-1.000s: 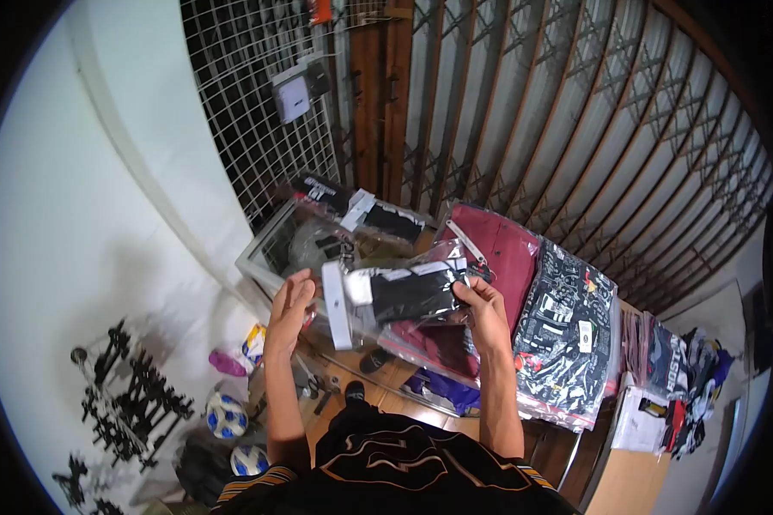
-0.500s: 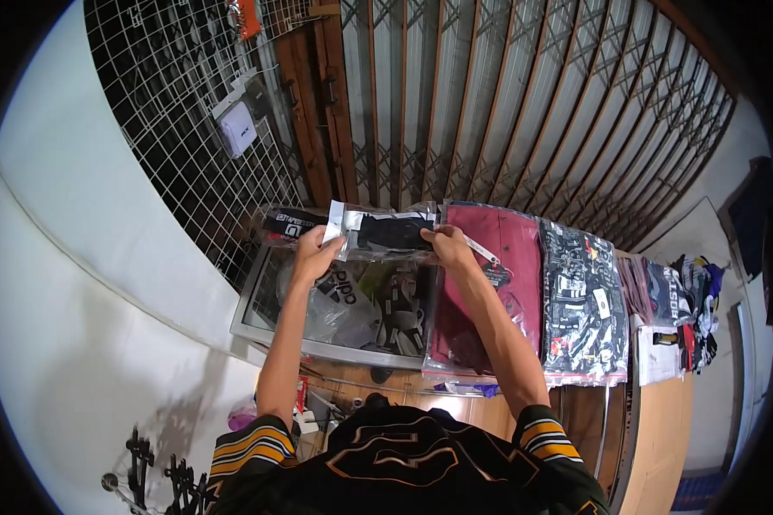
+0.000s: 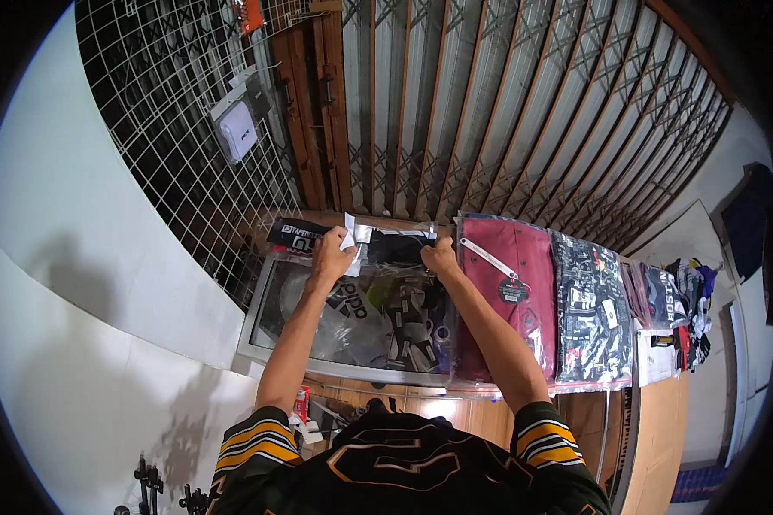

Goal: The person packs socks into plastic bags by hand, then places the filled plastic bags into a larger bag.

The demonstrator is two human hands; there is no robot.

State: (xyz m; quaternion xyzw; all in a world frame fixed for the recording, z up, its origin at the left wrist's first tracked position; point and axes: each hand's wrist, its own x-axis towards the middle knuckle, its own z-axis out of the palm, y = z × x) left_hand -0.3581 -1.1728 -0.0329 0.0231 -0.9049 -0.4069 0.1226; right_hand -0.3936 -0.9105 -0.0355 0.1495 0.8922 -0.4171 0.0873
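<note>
A clear plastic packet with a folded black cloth item [image 3: 395,247] inside is stretched between my two hands at the back of the glass counter. My left hand [image 3: 331,256] pinches its left end, where a white paper tag or label [image 3: 349,232] stands up by the fingers. On the packet's right end my right hand [image 3: 441,257] is closed, fingers curled. Left of my left hand lies another bagged black item with white lettering [image 3: 294,233]. A bagged red shirt [image 3: 500,300] with a white strap and black tag lies just right of my right hand.
Under the hands is a glass-topped case [image 3: 296,318] with bagged goods showing through. A bagged black-and-white patterned garment [image 3: 594,313] and more folded clothes [image 3: 661,287] lie to the right. A wire grid [image 3: 172,112] and a folding metal gate [image 3: 489,112] stand behind.
The view has shifted a little. My right hand has curled tighter at the packet's end, and the packet's face appears narrower. The red shirt's tag, partly covered by my forearm before, now shows fully.
</note>
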